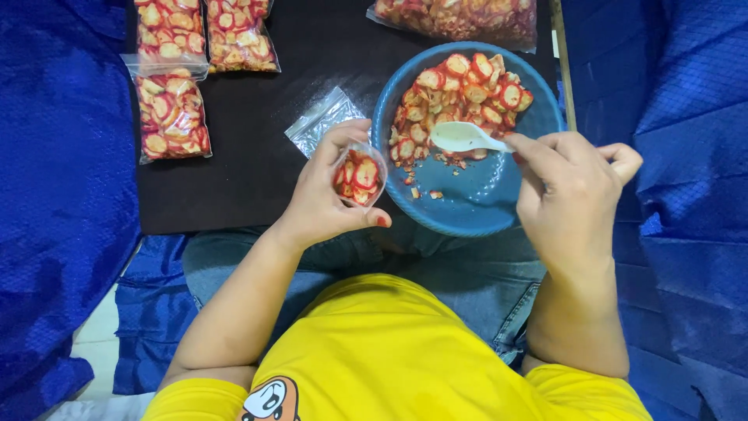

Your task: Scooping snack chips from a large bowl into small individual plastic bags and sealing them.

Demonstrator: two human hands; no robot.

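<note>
a dark brown mat [257, 179] covers the work surface, hemmed in left and right by crinkled blue plastic sheeting [62, 156] that rises close to both arms. the mat's near edge runs just above the person's denim lap, and a bare dark strip lies open between the packed bags and the bowl.

a blue bowl [483, 203] sits at the mat's near right edge, partly over the lap, its rim almost touching the right-hand sheeting. red-rimmed dried fruit slices [463, 90] are heaped in its far half; crumbs dot the bare near half.

the left hand [323, 195] is wrapped around a small clear bag [358, 173], partly filled with slices, its mouth open just beside the bowl's left rim. the right hand [573, 195] pinches the handle of a white plastic spoon [463, 136], whose scoop lies over the bowl at the heap's near edge.

an empty clear bag [319, 121] lies flat just beyond the left hand. three filled bags [171, 117] lie at the mat's far left, well apart from the hands, and a larger filled bag [460, 19] rests beyond the bowl at the top edge.
</note>
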